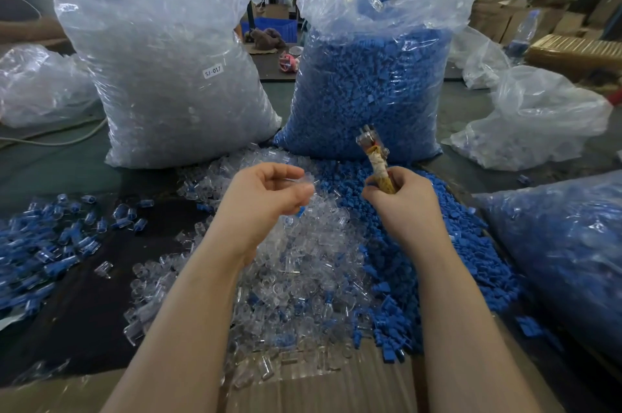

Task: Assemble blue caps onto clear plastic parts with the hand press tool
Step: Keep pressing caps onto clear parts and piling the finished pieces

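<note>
Nearest, a cardboard sheet [319,389] is lying under the front edge of a clear pile [296,278], with a blue pile [447,261] butting against its right side. Both piles are loose and shallow, and the pieces look light, hard and smooth, so they are likely sliding and scattering at a touch rather than staying put.

Above the piles, the left hand [266,197] is pinching a clear part [308,181] between thumb and fingertips. It is thin-walled and see-through, hard to make out against the heap; it probably wants a light pinch on its sides, leaving the open end free for a cap. The right hand [404,204] is wrapping its fingers round the press tool [377,160], holding it by the cord-bound handle with the metal head pointing up and away. That binding is likely giving a sure, non-slip hold. Whether a blue cap is already sitting in the head, I cannot tell.

To the left, finished pieces [57,241] are lying spread on the dark table [101,311].

Farther back, a clear bag [168,76] and a blue bag [370,82] are standing side by side, soft-walled and bulging.
</note>
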The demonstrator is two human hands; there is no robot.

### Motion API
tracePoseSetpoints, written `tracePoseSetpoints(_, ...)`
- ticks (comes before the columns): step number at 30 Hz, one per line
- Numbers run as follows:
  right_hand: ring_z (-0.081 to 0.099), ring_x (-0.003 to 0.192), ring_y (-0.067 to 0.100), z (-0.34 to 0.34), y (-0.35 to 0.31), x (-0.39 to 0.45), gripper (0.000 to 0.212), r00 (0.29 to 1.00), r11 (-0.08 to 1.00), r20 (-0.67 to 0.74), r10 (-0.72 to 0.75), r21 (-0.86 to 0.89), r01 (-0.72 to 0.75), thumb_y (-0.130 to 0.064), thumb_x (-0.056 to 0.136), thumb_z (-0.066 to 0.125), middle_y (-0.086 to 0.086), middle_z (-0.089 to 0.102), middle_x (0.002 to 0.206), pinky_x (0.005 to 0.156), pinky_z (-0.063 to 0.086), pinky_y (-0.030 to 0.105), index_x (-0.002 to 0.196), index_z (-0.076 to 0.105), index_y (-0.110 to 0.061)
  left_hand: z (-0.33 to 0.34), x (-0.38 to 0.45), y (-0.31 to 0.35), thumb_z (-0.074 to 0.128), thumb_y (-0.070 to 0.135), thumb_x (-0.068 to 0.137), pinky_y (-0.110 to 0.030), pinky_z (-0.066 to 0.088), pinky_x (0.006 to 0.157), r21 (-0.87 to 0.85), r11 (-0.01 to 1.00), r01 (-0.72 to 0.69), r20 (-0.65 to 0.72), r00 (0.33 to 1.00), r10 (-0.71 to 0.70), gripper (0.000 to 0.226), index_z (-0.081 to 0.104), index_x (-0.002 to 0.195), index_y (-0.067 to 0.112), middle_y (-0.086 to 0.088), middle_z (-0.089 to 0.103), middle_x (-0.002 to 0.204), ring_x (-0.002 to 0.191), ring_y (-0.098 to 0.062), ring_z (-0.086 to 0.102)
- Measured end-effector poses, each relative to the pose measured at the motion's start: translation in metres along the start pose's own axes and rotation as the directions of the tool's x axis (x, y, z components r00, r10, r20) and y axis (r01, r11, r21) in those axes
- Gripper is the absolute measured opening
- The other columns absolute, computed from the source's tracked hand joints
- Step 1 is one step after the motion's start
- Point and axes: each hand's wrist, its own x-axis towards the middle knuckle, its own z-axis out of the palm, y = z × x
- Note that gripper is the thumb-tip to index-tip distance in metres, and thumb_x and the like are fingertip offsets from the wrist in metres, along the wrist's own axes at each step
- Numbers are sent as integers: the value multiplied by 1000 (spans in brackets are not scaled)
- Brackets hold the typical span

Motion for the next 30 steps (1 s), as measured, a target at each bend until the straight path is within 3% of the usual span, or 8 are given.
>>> tracePoseSetpoints(5,60,64,16,4,-2,-2,8,999,993,-41,-9,118,14,-22,83,71,-6,67,71,62,49,38,80,63,-25,8,-3,0,82,12,75,-15,56,64,37,999,-26,-71,997,29,11,75,83,13,-3,75,72,66,-9,69)
tracePoseSetpoints(10,48,52,-1,5,-2,-2,14,998,986,-39,-39,158,45,-25,83,74,-18,57,56,57,41,25,74,63,-25,16,-7,2,83,14,74,-14,52,58,30,998,-50,-132,990,53,10,76,80,16,-1,74,68,62,-9,69)
tracePoseSetpoints(16,63,70,10,8,-15,-11,11,995,940,7,-102,328,94,-15,85,74,-1,70,79,64,50,16,81,70,-23,26,-9,5,82,18,77,-14,53,59,-15,999,-44,-156,987,41,8,75,81,20,2,75,71,66,-11,72)
tracePoseSetpoints(22,65,66,-6,8,-22,-16,10,978,894,88,-190,427,135,-8,91,67,-7,75,79,60,45,6,91,71,-18,31,-9,4,77,10,82,-21,57,62,-45,999,-3,-166,986,-5,7,72,82,15,-1,75,71,68,-13,74)
tracePoseSetpoints(25,66,70,0,11,-25,-16,11,977,899,60,-206,405,165,-10,90,69,-7,74,78,62,47,9,86,69,-21,33,-9,4,75,8,83,-18,55,59,-98,995,0,-173,985,-17,6,71,83,12,-3,75,72,69,-13,74)
tracePoseSetpoints(28,61,69,16,12,-26,-17,10,974,913,21,-225,355,203,-16,89,72,1,68,78,63,49,22,81,67,-20,34,-9,5,76,8,82,-18,55,59,-127,992,-11,-191,982,-14,6,71,82,12,-1,74,69,68,-12,73)
tracePoseSetpoints(30,56,67,17,12,-26,-17,11,971,912,13,-238,347,219,-20,88,72,5,65,76,65,50,28,80,65,-19,35,-9,5,76,9,82,-17,54,58,-136,990,-25,-218,976,-6,8,71,79,13,1,73,65,65,-9,71)
